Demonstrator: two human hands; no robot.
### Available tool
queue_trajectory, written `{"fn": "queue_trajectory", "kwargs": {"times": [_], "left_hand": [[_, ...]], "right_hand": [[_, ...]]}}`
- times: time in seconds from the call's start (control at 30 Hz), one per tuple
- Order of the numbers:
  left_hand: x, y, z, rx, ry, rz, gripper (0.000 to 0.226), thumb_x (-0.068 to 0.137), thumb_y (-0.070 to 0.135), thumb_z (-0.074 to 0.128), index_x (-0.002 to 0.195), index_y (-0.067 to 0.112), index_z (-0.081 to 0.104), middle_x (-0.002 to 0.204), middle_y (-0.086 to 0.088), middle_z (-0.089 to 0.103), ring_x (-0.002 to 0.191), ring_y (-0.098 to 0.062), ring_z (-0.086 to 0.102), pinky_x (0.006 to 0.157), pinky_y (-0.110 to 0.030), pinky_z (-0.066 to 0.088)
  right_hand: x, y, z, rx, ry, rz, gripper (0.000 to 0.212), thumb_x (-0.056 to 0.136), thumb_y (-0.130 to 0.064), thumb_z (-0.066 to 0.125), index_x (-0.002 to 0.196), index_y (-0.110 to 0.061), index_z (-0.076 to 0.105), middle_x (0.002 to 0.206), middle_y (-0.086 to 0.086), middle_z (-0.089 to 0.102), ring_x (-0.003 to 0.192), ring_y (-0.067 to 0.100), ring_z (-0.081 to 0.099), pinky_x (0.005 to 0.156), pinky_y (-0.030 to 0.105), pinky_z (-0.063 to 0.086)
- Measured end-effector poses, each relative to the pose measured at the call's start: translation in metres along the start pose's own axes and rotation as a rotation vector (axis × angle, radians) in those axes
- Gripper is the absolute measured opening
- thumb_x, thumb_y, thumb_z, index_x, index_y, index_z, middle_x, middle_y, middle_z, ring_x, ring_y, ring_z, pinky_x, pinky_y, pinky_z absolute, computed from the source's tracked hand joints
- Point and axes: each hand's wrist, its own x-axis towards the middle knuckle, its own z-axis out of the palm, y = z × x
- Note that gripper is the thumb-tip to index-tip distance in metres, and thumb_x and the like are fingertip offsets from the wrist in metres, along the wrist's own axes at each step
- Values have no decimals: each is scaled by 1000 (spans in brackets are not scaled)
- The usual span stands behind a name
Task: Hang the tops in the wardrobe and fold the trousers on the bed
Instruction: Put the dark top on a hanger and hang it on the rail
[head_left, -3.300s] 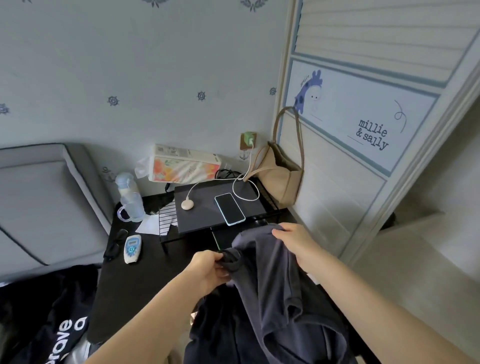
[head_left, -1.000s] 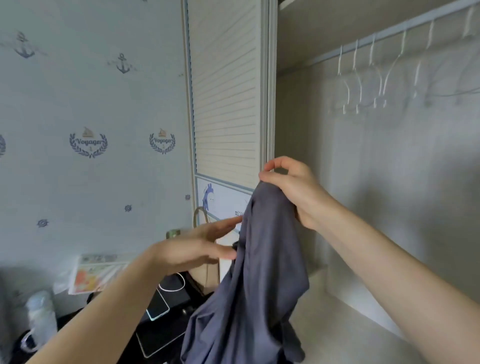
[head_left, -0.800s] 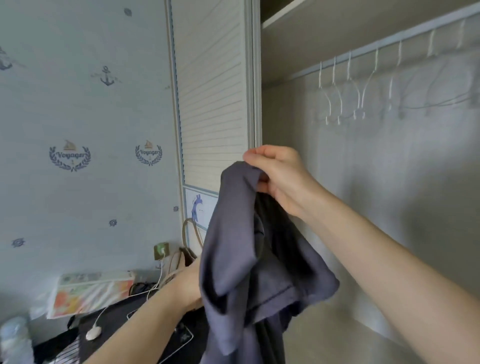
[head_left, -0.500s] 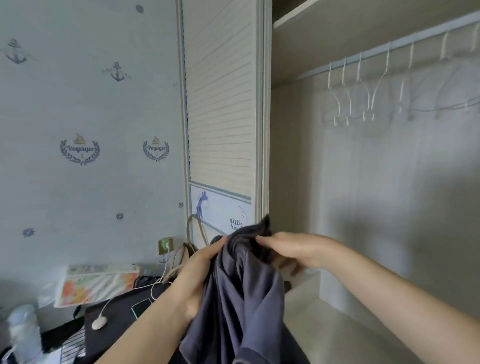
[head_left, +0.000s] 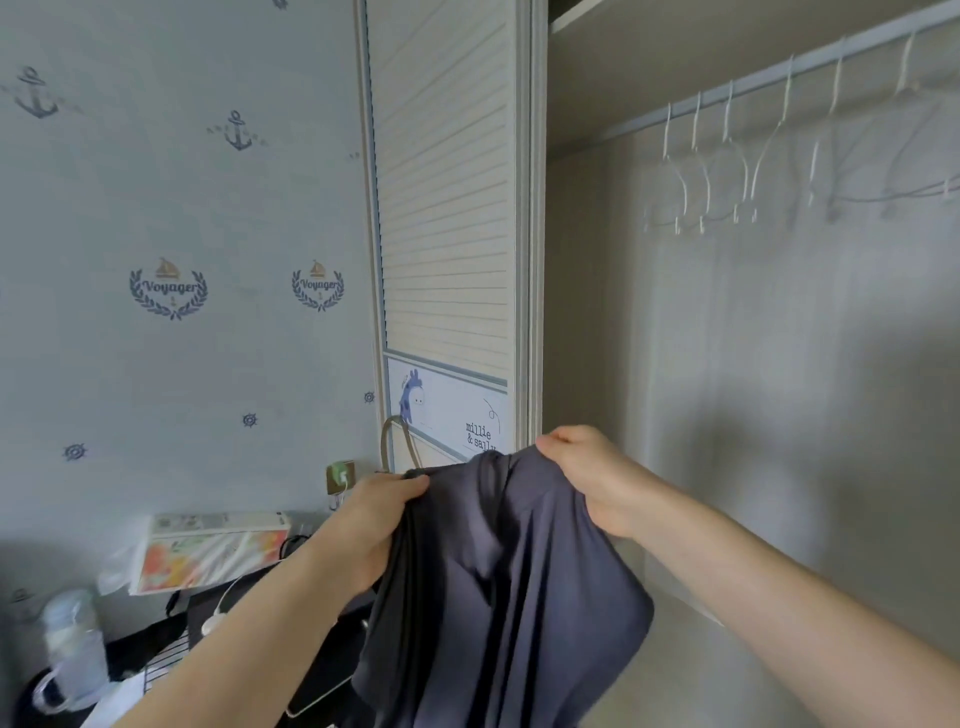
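A dark grey top (head_left: 498, 587) hangs in front of me, held up by its upper edge in both hands. My left hand (head_left: 374, 525) pinches the edge on the left side. My right hand (head_left: 587, 478) grips the edge on the right, and the cloth sags between the two. The open wardrobe (head_left: 753, 364) is straight ahead and to the right. Several empty white hangers (head_left: 711, 171) hang from its rail (head_left: 779, 73), well above and to the right of my hands.
The slatted sliding wardrobe door (head_left: 447, 218) stands at centre left. Below left is a black bedside table (head_left: 156, 639) with a tissue pack (head_left: 208, 551), a bottle (head_left: 72, 644) and a charger cable. A beige bag's handle (head_left: 400, 441) shows behind my left hand.
I turned from the bedside table to the wardrobe and lifted the top. In the last half second my hands have moved apart along its upper edge, spreading the cloth.
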Motion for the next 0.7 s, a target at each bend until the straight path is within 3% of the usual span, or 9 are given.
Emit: {"fn": "queue_trajectory", "kwargs": {"times": [0.07,0.13,0.23,0.3,0.4,0.5,0.57,0.63,0.7], "left_hand": [[4,2,-2,19,85,-26,23,98,6,50,108,-6,67,106,-27,69,91,-35,67,90,-46,53],[-1,9,3,18,-15,-62,30,95,27,59,99,1,72,104,-25,71,85,-32,70,79,-41,54],[-8,15,22,265,-138,-10,59,54,69,81,83,18,76,87,-3,77,82,-19,74,73,-33,55],[4,11,30,481,38,123,49,53,51,88,87,21,69,83,0,74,82,-19,71,72,-34,55],[18,10,25,770,179,187,16,73,17,71,85,8,67,78,-7,66,85,-28,65,76,-33,53],[23,10,24,972,53,-46,27,77,15,61,98,-2,67,86,-16,71,89,-35,70,78,-36,58],[24,12,34,937,-43,-206,27,78,9,56,98,-6,65,79,-21,71,73,-36,73,67,-43,61],[28,22,46,1025,35,-127,15,80,8,53,83,-3,62,64,-16,66,50,-27,67,49,-28,56],[34,33,61,1234,149,42,12,81,12,53,83,2,59,70,-10,62,53,-21,61,50,-23,49]], "right_hand": [[-2,-6,-5,-99,58,-123,19,99,-20,47,84,-11,54,84,5,45,79,18,38,74,30,29],[-3,-11,-9,-160,93,-236,23,99,-21,46,78,-14,54,74,2,43,71,13,37,66,28,29],[-6,-20,-19,-264,107,-344,23,99,-23,45,79,-16,54,68,-6,43,63,8,36,59,24,30],[-6,-24,-29,-286,152,-396,23,99,-23,44,83,-11,56,69,-6,44,64,8,38,60,24,31],[-8,-28,-56,-148,263,-423,23,99,-20,44,82,-9,54,69,-7,42,62,2,37,56,17,33],[-12,-24,-78,-33,299,-421,21,99,-20,46,80,-21,54,66,-10,42,50,-4,35,46,6,30],[-16,-16,-90,-38,322,-465,21,98,-20,48,79,-23,54,64,-14,43,51,-4,35,48,7,31],[-20,-8,-103,-25,358,-494,21,98,-18,49,78,-23,54,66,-13,45,53,-5,37,52,7,34],[-25,1,-119,0,393,-466,20,98,-19,50,79,-23,55,69,-11,47,54,-7,39,56,10,37]]}}
